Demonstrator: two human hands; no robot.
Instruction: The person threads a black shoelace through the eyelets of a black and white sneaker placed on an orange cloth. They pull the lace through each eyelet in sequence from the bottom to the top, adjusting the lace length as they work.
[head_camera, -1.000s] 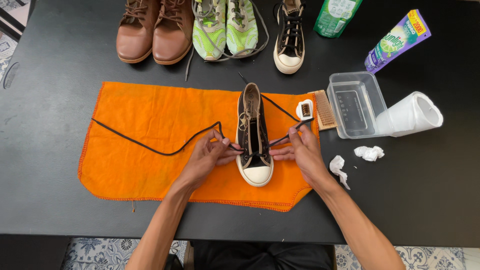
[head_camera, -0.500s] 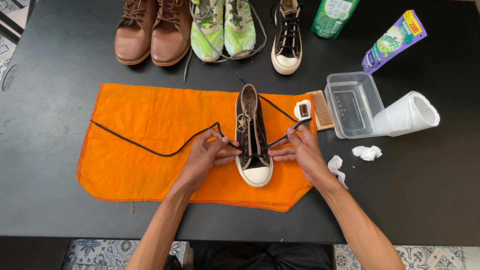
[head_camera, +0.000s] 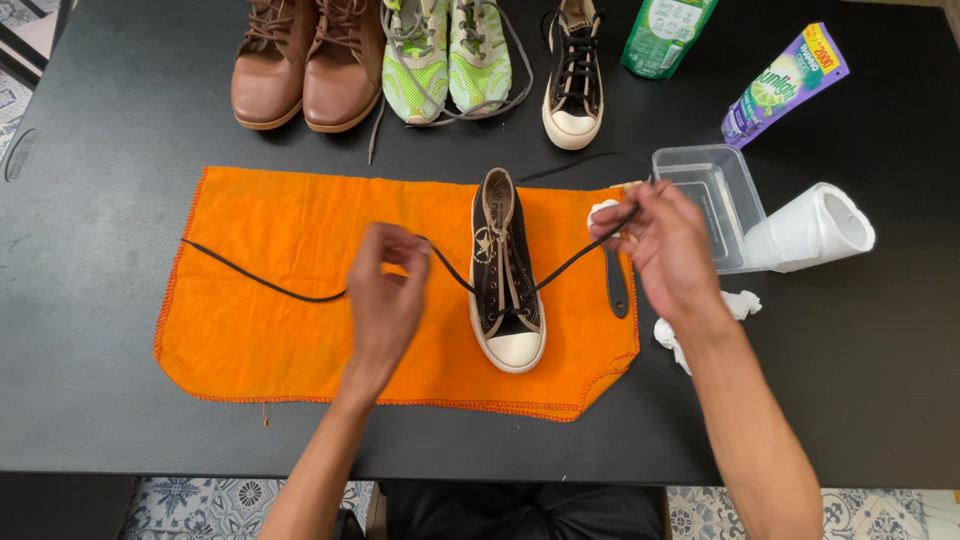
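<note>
We have the black sneaker (head_camera: 507, 280) lying toe toward us on the orange cloth (head_camera: 290, 300), which is spread over the dark surface (head_camera: 120, 130), presumably to keep dirt off it. Our left hand (head_camera: 385, 295) pinches one run of the black lace (head_camera: 250, 280) just left of the shoe; from that grip the lace slants down to the lowest eyelets near the toe, while its loose tail trails away across the cloth to the left. Our right hand (head_camera: 662, 245) is raised beside the shoe on the right, its grip closed on the other run of the lace, which stretches taut from the fingers down to the same eyelets. Holding both runs out to the sides like this keeps them even and clear of the tongue.

Just under the right hand a dark insole-shaped strip (head_camera: 616, 285) lies on the cloth edge, and a crumpled tissue (head_camera: 740, 303) sits on the surface near the wrist. Further right stand a clear plastic tub (head_camera: 712, 200) and a paper towel roll (head_camera: 815, 228) on its side, touching the tub. Along the far edge we see brown boots (head_camera: 305, 60), green running shoes (head_camera: 447, 55), the matching black sneaker's mate (head_camera: 575, 70), a green pouch (head_camera: 665, 35) and a purple tube (head_camera: 785, 85), all well apart from our hands.
</note>
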